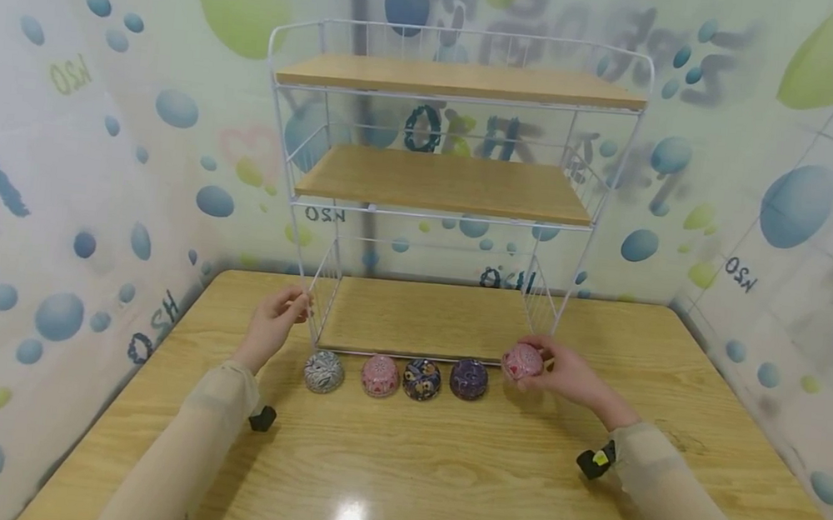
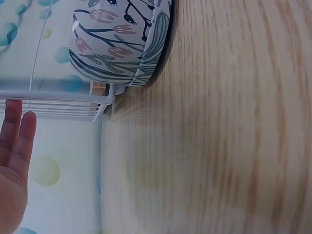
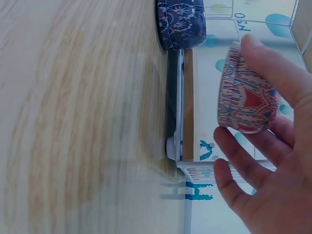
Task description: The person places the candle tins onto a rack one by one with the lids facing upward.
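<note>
In the head view my right hand (image 1: pixel 564 373) holds a round pink patterned tin (image 1: pixel 523 361) near the shelf's front right corner. The right wrist view has this tin (image 3: pixel 247 92) between thumb and fingers, raised off the table, with a red heart on its side. My left hand (image 1: pixel 276 326) is at the left post of the white wire shelf rack (image 1: pixel 442 210). Two of its fingers (image 2: pixel 22 141) reach up straight to the white rail in the left wrist view. Nearest to that hand stands a white tin (image 1: pixel 324 372) with leaf and tulip patterns.
Along the rack's front edge stand another pink tin (image 1: pixel 380 375), a dark floral tin (image 1: pixel 422 379) and a purple tin (image 1: pixel 468 380). Above the bottom board are a middle shelf (image 1: pixel 445 182) and a top shelf (image 1: pixel 464 79). The wooden table (image 1: pixel 396 476) meets a printed curtain behind.
</note>
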Demonstrator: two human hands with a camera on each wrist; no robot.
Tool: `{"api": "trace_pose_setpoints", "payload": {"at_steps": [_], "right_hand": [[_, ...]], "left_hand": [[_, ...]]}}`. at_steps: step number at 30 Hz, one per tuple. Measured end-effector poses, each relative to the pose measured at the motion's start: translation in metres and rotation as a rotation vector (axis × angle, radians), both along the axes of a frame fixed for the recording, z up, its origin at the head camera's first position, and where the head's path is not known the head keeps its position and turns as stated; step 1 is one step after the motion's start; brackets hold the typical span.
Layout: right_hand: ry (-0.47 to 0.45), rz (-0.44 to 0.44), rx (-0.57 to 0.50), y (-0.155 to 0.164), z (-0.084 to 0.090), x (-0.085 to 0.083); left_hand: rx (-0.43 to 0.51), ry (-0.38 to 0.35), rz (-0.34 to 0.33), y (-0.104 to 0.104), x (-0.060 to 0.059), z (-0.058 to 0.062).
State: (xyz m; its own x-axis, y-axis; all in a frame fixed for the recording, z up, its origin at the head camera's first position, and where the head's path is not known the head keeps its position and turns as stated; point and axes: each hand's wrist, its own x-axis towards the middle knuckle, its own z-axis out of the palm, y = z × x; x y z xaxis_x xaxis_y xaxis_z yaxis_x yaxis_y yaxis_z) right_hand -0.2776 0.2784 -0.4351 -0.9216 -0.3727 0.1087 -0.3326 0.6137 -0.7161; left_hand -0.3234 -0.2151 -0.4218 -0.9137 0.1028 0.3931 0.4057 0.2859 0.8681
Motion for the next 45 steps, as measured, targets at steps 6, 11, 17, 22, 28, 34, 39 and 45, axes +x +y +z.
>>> {"api": "trace_pose_setpoints", "payload": {"at_steps": [6, 11, 17, 22, 28, 34, 39, 45], "right_hand": [[0.063, -0.046, -0.033, -0.0025, 0.005, 0.0], [0.082, -0.044, -0.047, -0.0037, 0.0071, -0.0003], [0.07, -0.044, -0.063, -0.0041, 0.0066, -0.0003], [0.058, -0.057, -0.069, -0.0041, 0.0059, -0.0004], [0.049, -0.065, -0.082, -0.004, 0.005, -0.0007], [0.048, -0.059, -0.106, -0.0045, 0.003, -0.002], [0.051, -0.051, -0.118, -0.0049, 0.002, -0.0017], [0.058, -0.038, -0.114, -0.006, 0.0039, 0.0006]], "left_hand": [[0.016, 0.015, 0.014, -0.0032, -0.0093, -0.0106], [0.018, 0.009, 0.021, -0.0034, -0.0095, -0.0115], [0.024, 0.01, 0.012, -0.0033, -0.0095, -0.0102], [0.021, 0.013, 0.008, -0.004, -0.0101, -0.0111], [0.018, 0.007, 0.014, -0.0041, -0.0093, -0.0113], [0.019, 0.005, 0.008, -0.0037, -0.0082, -0.0104], [0.02, 0.011, 0.014, -0.0032, -0.0078, -0.0106], [0.044, -0.013, 0.018, -0.0019, -0.0067, -0.0086]]}}
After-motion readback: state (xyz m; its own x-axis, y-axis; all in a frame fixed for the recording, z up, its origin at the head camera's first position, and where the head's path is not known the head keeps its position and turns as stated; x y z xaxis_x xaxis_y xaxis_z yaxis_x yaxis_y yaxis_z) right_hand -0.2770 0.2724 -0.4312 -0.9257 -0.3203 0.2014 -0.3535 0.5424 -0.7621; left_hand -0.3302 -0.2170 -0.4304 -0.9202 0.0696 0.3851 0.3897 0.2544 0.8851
